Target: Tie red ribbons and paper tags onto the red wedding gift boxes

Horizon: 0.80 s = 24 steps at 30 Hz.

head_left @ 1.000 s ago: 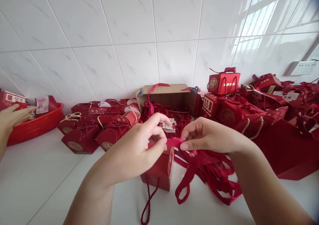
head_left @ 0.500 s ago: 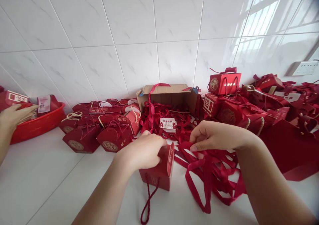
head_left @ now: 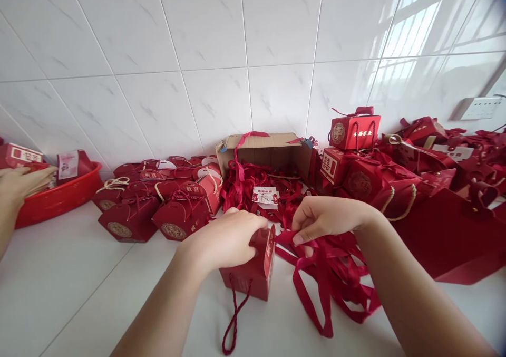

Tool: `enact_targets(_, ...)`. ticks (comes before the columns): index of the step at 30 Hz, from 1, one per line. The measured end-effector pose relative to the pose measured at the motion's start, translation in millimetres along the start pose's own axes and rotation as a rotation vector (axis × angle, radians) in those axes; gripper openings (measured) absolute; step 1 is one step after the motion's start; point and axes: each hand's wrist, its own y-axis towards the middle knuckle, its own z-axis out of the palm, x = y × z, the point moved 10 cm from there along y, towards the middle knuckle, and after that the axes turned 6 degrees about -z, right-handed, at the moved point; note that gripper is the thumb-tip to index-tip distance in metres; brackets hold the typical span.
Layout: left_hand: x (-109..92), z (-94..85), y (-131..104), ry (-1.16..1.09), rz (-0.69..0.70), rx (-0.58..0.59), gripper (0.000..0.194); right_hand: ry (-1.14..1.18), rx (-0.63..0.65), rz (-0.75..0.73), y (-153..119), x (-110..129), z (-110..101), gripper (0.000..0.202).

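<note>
A small red gift box stands upright on the white table, its twisted cord handle hanging down in front. My left hand grips the top of this box, fingers and thumb bent round its upper part. Just right of the box, my right hand pinches a dark red ribbon between thumb and fingers. One end of the ribbon reaches the box's top right edge. Its loops trail onto the table below my right hand, over a heap of more ribbon.
Behind are an open cardboard box with ribbons and a white card. Several red boxes stand left, more boxes and bags right. A person's hand holds items over a red basin at far left.
My right hand has moved left with the ribbon, closer to the box's top edge. My left hand keeps its grip on the box.
</note>
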Motion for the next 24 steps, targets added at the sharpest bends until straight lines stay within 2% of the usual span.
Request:
enact_targets(12, -6, -3.0, -1, -0.053, 0.069, -0.036, 0.005, 0.036, 0.006, 0.008, 9, -11, 1, 0.024)
enact_targets(18, -9, -7.5, -3, -0.055, 0.077, -0.058, 0.012, 0.006, 0.012, 0.007, 15, -13, 4, 0.029)
enact_targets(24, -4, -12.3, -5, -0.16, 0.083, -0.061, 0.02, -0.023, 0.047, 0.03, 14, -15, 7, 0.032)
